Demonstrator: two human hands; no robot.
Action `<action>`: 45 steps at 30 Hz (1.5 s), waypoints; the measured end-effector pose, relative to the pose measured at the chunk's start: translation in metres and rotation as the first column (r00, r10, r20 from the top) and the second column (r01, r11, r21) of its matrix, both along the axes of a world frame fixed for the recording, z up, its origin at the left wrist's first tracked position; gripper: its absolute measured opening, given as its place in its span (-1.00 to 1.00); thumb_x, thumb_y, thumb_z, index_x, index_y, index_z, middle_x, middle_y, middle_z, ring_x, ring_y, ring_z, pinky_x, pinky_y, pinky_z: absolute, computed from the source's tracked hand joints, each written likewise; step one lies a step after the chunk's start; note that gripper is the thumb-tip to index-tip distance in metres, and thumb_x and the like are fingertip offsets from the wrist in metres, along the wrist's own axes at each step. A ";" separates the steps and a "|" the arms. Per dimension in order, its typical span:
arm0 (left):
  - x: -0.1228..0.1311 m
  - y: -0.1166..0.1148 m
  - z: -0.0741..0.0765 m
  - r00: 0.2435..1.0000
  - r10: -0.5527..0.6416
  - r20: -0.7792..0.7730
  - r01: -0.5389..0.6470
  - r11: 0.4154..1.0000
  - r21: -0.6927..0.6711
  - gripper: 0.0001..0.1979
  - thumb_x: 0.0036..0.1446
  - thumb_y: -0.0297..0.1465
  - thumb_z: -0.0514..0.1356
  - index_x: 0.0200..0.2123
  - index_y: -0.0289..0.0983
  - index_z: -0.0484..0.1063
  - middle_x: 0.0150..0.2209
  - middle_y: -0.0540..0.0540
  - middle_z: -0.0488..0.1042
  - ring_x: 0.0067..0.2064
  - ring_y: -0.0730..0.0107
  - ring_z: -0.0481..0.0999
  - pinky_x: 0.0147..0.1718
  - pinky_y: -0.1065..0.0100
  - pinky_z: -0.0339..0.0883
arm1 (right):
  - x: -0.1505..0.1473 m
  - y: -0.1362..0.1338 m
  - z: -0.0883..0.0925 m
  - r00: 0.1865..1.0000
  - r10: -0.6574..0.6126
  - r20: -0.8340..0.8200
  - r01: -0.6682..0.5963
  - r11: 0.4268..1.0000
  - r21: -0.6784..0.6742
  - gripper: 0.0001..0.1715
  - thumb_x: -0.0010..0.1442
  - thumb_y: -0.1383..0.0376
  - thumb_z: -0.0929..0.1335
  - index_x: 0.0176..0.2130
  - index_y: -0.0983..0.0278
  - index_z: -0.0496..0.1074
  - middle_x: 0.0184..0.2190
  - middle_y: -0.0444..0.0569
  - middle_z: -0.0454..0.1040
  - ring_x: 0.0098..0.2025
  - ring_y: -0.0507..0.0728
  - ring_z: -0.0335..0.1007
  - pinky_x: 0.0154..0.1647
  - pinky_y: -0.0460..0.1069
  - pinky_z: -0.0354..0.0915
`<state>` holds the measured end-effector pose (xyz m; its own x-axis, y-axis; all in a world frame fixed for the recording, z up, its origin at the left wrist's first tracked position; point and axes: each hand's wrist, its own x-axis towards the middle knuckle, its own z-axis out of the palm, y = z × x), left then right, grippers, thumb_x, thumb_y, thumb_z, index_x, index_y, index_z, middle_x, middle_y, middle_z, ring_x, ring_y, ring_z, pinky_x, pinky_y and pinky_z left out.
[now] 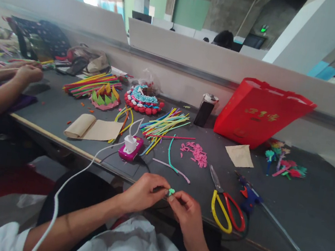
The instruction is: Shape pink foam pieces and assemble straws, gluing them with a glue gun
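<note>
My left hand (pixel 145 191) and my right hand (pixel 185 214) meet at the near edge of the dark table (pixel 300 204). Both pinch a small green foam piece (pixel 171 192) between their fingertips. Just beyond them lie a green strip and a pale purple strip (pixel 172 166). A heap of pink foam bits (pixel 196 153) sits further back. Scissors with yellow and red handles (pixel 226 207) lie to the right of my right hand.
A glue gun (pixel 248 194) lies by the scissors. A pink power strip with a white plug (pixel 131 147), colourful strips (pixel 164 125), foam cakes (pixel 141 98), a red bag (pixel 260 112) and brown paper (pixel 93 128) are on the table. Another person's arms (pixel 0 83) rest at left.
</note>
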<state>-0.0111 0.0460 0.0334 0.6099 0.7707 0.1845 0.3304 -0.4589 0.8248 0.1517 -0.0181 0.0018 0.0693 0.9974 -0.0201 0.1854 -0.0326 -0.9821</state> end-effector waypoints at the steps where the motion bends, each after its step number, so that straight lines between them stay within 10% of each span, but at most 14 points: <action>1: 0.000 0.000 -0.002 1.000 0.014 -0.005 -0.014 1.000 0.025 -0.84 0.13 -0.54 0.11 -0.38 -0.34 0.50 -0.47 -0.01 0.46 -0.43 0.52 0.40 -0.41 0.52 0.20 | -0.001 -0.001 0.001 0.998 0.000 0.058 -0.001 1.000 0.030 -0.71 0.16 0.17 0.33 -0.50 0.29 0.39 -0.63 -0.20 0.24 -0.58 -0.01 0.09 -0.56 -0.12 0.05; 12: 0.003 -0.004 -0.012 0.953 -0.132 -0.271 0.240 0.877 0.416 -0.86 0.04 -0.58 0.06 -0.51 -0.28 0.30 -0.53 0.00 0.32 -0.51 0.47 0.28 -0.54 0.42 0.01 | 0.019 0.006 0.025 0.784 0.008 0.621 -0.235 0.929 0.285 -0.78 0.24 0.35 0.25 -0.40 0.26 0.42 -0.48 -0.10 0.38 -0.40 0.05 0.30 -0.35 -0.08 0.13; 21: 0.001 -0.008 -0.006 0.994 -0.096 0.051 0.074 0.937 0.340 -0.86 0.17 -0.55 0.04 -0.35 -0.31 0.38 -0.52 0.01 0.33 -0.50 0.53 0.28 -0.50 0.49 0.10 | 0.023 0.024 0.011 0.983 0.147 -0.110 -0.155 0.986 -0.067 -0.67 0.11 0.12 0.39 -0.52 0.29 0.37 -0.70 -0.26 0.15 -0.64 -0.06 0.00 -0.61 -0.13 -0.05; 27: 0.006 -0.010 -0.015 0.995 0.015 0.096 -0.044 0.951 0.305 -0.85 0.18 -0.53 0.07 -0.35 -0.33 0.44 -0.50 -0.03 0.41 -0.48 0.52 0.36 -0.48 0.51 0.15 | 0.000 0.012 -0.001 0.838 -0.076 -0.541 -0.108 0.948 -0.300 -0.65 -0.04 0.14 0.46 -0.55 0.29 0.28 -0.73 -0.35 0.00 -0.69 -0.14 -0.22 -0.66 -0.14 -0.27; 34: 0.012 -0.007 -0.006 0.977 0.104 0.185 -0.117 0.991 0.059 -0.85 0.14 -0.52 0.15 -0.40 -0.32 0.52 -0.47 -0.04 0.54 -0.41 0.49 0.49 -0.36 0.51 0.27 | -0.003 0.010 -0.003 0.750 -0.121 -0.651 -0.147 0.928 -0.341 -0.68 -0.04 0.16 0.47 -0.48 0.34 0.38 -0.69 -0.37 -0.04 -0.68 -0.15 -0.25 -0.67 -0.16 -0.28; 39: 0.010 -0.004 -0.005 0.983 0.120 0.142 -0.114 0.992 -0.047 -0.84 0.12 -0.52 0.14 -0.42 -0.33 0.53 -0.47 -0.04 0.54 -0.40 0.48 0.48 -0.35 0.51 0.27 | -0.008 0.008 -0.004 0.866 -0.093 -0.491 -0.074 0.948 -0.310 -0.64 0.02 0.05 0.42 -0.46 0.31 0.37 -0.70 -0.34 -0.02 -0.68 -0.11 -0.20 -0.68 -0.14 -0.23; 45: 0.009 0.000 -0.008 0.992 0.112 0.053 -0.110 0.993 -0.046 -0.84 0.08 -0.51 0.13 -0.44 -0.32 0.52 -0.48 -0.01 0.51 -0.40 0.48 0.44 -0.37 0.50 0.24 | -0.009 -0.004 -0.004 0.964 -0.085 0.251 0.042 0.984 0.172 -0.73 0.20 0.20 0.30 -0.46 0.29 0.42 -0.56 -0.14 0.31 -0.50 0.02 0.18 -0.46 -0.09 0.10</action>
<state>-0.0026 0.0463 0.0251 0.5099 0.8409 0.1814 0.3302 -0.3860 0.8614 0.1428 -0.0223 -0.0025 0.1135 0.9788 0.1702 0.4341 0.1052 -0.8947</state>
